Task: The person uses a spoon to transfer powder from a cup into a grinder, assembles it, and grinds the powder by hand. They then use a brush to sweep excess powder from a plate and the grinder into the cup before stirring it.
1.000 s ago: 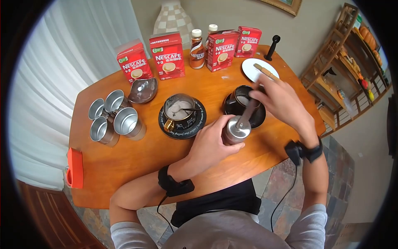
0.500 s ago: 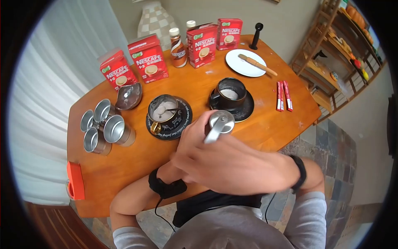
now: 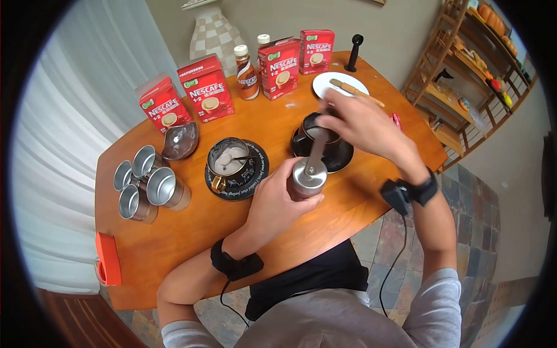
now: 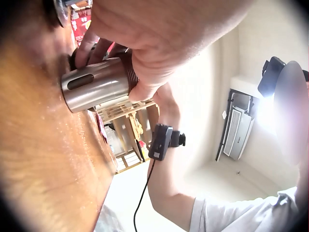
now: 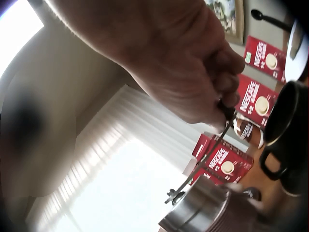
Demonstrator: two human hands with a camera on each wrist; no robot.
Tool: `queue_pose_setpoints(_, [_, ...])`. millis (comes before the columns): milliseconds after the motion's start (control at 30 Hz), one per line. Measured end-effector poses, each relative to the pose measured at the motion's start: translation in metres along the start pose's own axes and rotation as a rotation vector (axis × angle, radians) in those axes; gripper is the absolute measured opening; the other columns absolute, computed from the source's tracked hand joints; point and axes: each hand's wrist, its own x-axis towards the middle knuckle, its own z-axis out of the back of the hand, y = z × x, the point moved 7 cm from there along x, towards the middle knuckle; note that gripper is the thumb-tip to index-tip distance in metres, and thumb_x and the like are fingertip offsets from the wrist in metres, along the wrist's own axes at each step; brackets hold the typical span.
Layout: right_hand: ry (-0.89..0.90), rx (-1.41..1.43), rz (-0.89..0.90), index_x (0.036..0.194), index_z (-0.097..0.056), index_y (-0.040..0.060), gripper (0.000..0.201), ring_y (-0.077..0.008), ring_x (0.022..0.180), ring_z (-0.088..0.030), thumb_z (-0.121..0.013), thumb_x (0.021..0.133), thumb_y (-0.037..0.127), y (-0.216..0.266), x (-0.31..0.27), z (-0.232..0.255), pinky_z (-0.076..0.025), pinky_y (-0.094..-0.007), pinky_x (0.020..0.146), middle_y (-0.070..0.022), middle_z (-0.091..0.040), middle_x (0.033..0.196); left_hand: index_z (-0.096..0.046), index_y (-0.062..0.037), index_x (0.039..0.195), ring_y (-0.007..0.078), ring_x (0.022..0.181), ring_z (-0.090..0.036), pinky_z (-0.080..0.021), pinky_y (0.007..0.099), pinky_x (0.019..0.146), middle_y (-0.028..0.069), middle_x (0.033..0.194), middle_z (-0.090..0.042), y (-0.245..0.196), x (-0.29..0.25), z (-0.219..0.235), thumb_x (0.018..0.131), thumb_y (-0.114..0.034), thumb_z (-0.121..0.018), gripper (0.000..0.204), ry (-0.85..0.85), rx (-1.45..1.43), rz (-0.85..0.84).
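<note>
A steel manual coffee grinder (image 3: 309,177) stands near the front of the table, its lower body showing a slot window in the left wrist view. My left hand (image 3: 271,203) wraps around its upper body, thumb on the near side. My right hand (image 3: 374,130), blurred, pinches the dark knob at the end of the crank (image 5: 205,159); the crank points away toward the black cup (image 5: 287,113). That cup sits on a dark saucer (image 3: 342,161) just behind the grinder. Left of my hands, a gold-handled cup (image 3: 233,175) holds whitish powder and a spoon.
Several steel cups (image 3: 168,191) and a dark glass bowl (image 3: 181,142) stand at the left, an orange-red object (image 3: 109,258) at the front left corner. Nescafe boxes (image 3: 208,95) and bottles (image 3: 247,78) line the back. A white plate (image 3: 322,81) carries a brush.
My right hand has swung the crank from the far side around to the near side and back to the far side. My left hand keeps its grip on the grinder; the head view shifted.
</note>
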Motion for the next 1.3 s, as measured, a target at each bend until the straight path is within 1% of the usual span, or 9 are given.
queue_pose_setpoints(167, [0.255,0.093,-0.225,0.112,-0.060,0.0059,0.024,-0.0387,0.080,-0.071,-0.072,0.098,0.021,0.008,-0.077,0.034,-0.054,-0.0463,0.072,-0.0157,-0.072,0.087,-0.060,-0.0005,0.134,0.0226,0.109,-0.075,-0.056,0.0358,0.097,0.0155,0.117,-0.076,0.000,0.000,0.000,0.079,-0.018,-0.090,0.065,0.007,0.017,-0.026])
queue_pose_setpoints(300, [0.483,0.178,0.031,0.113,-0.060,0.0088,0.025,-0.0352,0.076,-0.073,-0.073,0.096,0.021,0.067,-0.117,0.028,-0.055,-0.0438,0.062,-0.0143,-0.069,0.082,-0.060,-0.0041,0.133,0.0335,0.104,-0.075,-0.058,0.0412,0.090,0.0172,0.115,-0.075,0.006,0.001,-0.002,0.079,-0.025,-0.090,0.065,-0.012,-0.023,-0.060])
queue_pose_setpoints(333, [0.492,0.205,0.130,0.115,-0.059,0.0098,0.025,-0.0349,0.074,-0.072,-0.072,0.096,0.021,0.086,-0.116,0.019,-0.055,-0.0432,0.060,-0.0137,-0.069,0.086,-0.059,0.0003,0.134,0.0146,0.103,-0.073,-0.057,0.0313,0.091,0.0122,0.113,-0.076,0.002,0.001,-0.001,0.080,-0.013,-0.090,0.063,0.005,0.028,-0.042])
queue_pose_setpoints(433, [0.417,0.179,0.359,0.110,-0.061,0.0088,0.025,-0.0324,0.076,-0.071,-0.073,0.097,0.026,0.135,-0.097,-0.011,-0.055,-0.0421,0.058,-0.0089,-0.064,0.085,-0.060,-0.0037,0.132,0.0327,0.105,-0.075,-0.058,0.0406,0.090,0.0174,0.114,-0.075,0.008,0.000,-0.003,0.080,-0.023,-0.089,0.062,0.004,-0.087,0.005])
queue_pose_setpoints(467, [0.286,0.150,0.456,0.108,-0.059,0.0057,0.025,-0.0329,0.080,-0.071,-0.072,0.097,0.025,0.147,-0.087,-0.018,-0.055,-0.0422,0.058,-0.0101,-0.064,0.087,-0.059,-0.0014,0.132,0.0108,0.098,-0.068,-0.056,0.0313,0.091,0.0063,0.109,-0.074,0.010,0.001,-0.005,0.082,-0.012,-0.090,0.060,0.026,-0.104,0.003])
queue_pose_setpoints(667, [0.197,0.216,0.531,0.096,-0.054,-0.0032,0.032,-0.0420,0.067,-0.069,-0.070,0.096,0.024,0.151,0.003,-0.049,-0.055,-0.0494,0.061,-0.0156,-0.065,0.068,-0.060,-0.0021,0.131,0.0238,0.096,-0.075,-0.058,0.0361,0.088,0.0141,0.109,-0.075,0.018,-0.001,-0.006,0.080,-0.023,-0.090,0.063,0.011,-0.089,-0.116])
queue_pose_setpoints(767, [-0.006,0.093,0.404,0.102,-0.060,-0.0005,0.028,-0.0453,0.072,-0.070,-0.069,0.098,0.026,0.107,0.044,-0.069,-0.055,-0.0531,0.066,-0.0242,-0.068,0.074,-0.060,-0.0019,0.129,0.0226,0.092,-0.076,-0.059,0.0355,0.084,0.0142,0.108,-0.075,0.007,0.001,-0.004,0.079,-0.020,-0.091,0.062,0.005,-0.015,-0.110])
queue_pose_setpoints(1000, [0.005,0.006,0.026,0.110,-0.060,0.0024,0.028,-0.0421,0.083,-0.069,-0.069,0.101,0.027,-0.001,0.013,-0.010,-0.052,-0.0495,0.073,-0.0182,-0.070,0.085,-0.061,-0.0009,0.131,0.0187,0.105,-0.073,-0.056,0.0335,0.094,0.0129,0.113,-0.075,0.000,0.000,0.000,0.080,-0.017,-0.090,0.061,0.001,-0.004,-0.014])
queue_pose_setpoints(1300, [0.371,0.032,-0.239,0.108,-0.060,0.0073,0.024,-0.0368,0.079,-0.072,-0.075,0.095,0.021,0.052,-0.117,0.035,-0.053,-0.0454,0.064,-0.0174,-0.069,0.086,-0.061,-0.0010,0.133,0.0214,0.106,-0.075,-0.056,0.0340,0.094,0.0156,0.115,-0.075,0.002,0.001,0.001,0.078,-0.018,-0.091,0.065,0.002,-0.006,-0.030])
